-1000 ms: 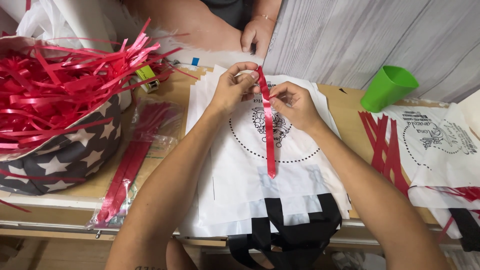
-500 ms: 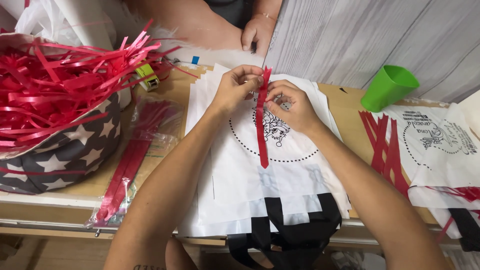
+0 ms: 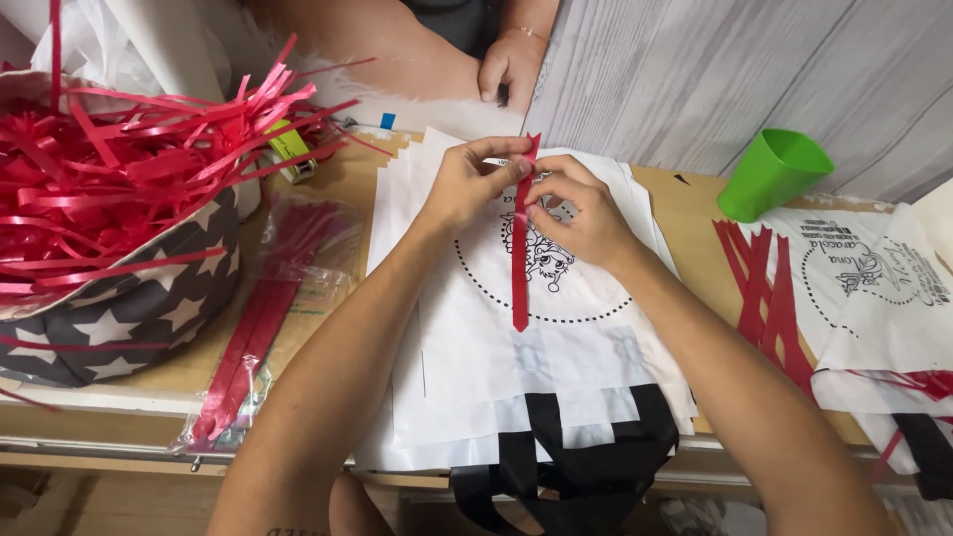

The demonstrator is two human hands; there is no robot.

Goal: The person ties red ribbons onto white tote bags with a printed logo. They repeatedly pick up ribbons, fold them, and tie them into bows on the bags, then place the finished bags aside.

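Two hands meet at the top of a red ribbon (image 3: 519, 260): the left hand (image 3: 467, 184) and right hand (image 3: 576, 210) both pinch its upper end with narrow, closed fingers, and the rest hangs straight down between the wrists over a stack of white printed bags (image 3: 476, 377). It looks light, thin and limp, likely slick, so it is best gripped near the end it is worked from. Left of the left hand sits a star-patterned basket (image 3: 129, 318) heaped with ribbon; right of the right hand stands a green cup (image 3: 769, 174)
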